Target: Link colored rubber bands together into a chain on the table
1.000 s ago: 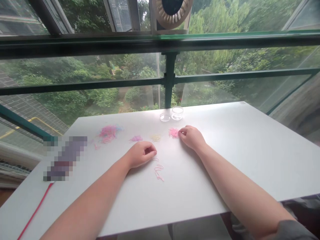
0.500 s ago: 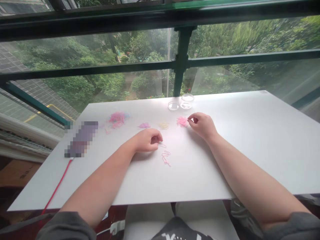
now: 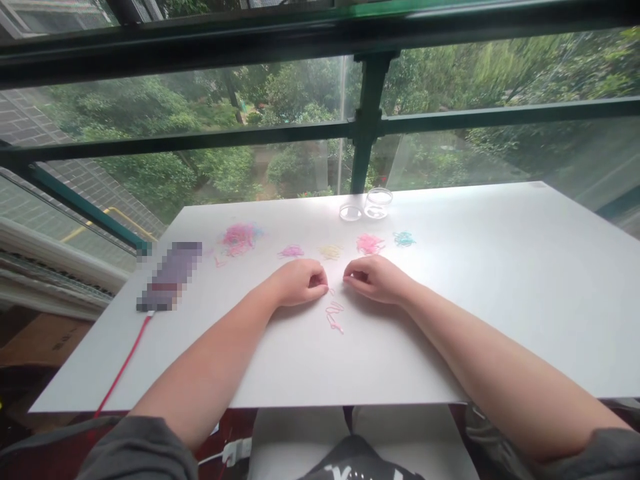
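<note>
Small pink rubber bands (image 3: 334, 316) lie loosely on the white table, just in front of my hands. The thumb and fingertips of my left hand (image 3: 301, 282) are pinched together on a pink rubber band at the top of this group. Close by on the right, my right hand (image 3: 379, 277) is curled, thumb near the index finger; whether anything is between them is too small to see. Beyond the hands lie sorted heaps of bands: a purple heap (image 3: 291, 251), a yellow heap (image 3: 330, 252), a pink heap (image 3: 370, 244) and a teal heap (image 3: 404, 239).
A larger mixed heap of bands (image 3: 239, 239) lies at the back left. Near the window edge stand a clear round jar (image 3: 379, 203) and a clear lid (image 3: 351, 213). A blurred-out flat object (image 3: 170, 277) with a red cable (image 3: 123, 365) lies at left.
My right hand has come back from the pink heap toward my left hand, uncovering the teal heap. My left fingertips have closed in on the top pink rubber band.
</note>
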Demonstrator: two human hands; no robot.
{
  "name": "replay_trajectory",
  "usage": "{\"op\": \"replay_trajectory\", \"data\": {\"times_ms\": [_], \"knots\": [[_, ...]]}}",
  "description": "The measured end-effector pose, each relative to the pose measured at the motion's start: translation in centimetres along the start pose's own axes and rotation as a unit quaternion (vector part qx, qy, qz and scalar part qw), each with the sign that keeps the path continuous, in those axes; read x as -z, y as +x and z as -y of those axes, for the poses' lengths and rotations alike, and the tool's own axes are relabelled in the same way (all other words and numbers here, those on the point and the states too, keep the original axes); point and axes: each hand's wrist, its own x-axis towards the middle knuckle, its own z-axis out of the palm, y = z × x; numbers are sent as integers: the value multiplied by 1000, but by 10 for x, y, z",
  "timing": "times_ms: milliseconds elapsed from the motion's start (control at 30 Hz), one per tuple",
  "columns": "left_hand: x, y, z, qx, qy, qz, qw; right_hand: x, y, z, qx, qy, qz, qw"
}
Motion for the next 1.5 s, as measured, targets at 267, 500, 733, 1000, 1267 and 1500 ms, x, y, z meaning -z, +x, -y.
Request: {"op": "replay_trajectory", "data": {"times_ms": [267,500,733,1000,1267,1500], "knots": [[-4,2,-1,2,-14,-18,1000,-2,-1,3,2,-3,30,1000],[-5,2,-7,18,-15,-24,999,-9,1,7,16,-9,17,1000],[-6,2,-5,21,-4,-21,1000,-11,1,10,6,4,5,1000],[-7,1,-6,20,-33,-27,999,-10,1,10,13,18,0,1000],[-11,3,-4,0,-68,-32,997,-10,2,9,14,28,-2,999],[-9,3,-7,0,-85,-47,995,-8,2,7,20,29,2,999]]}}
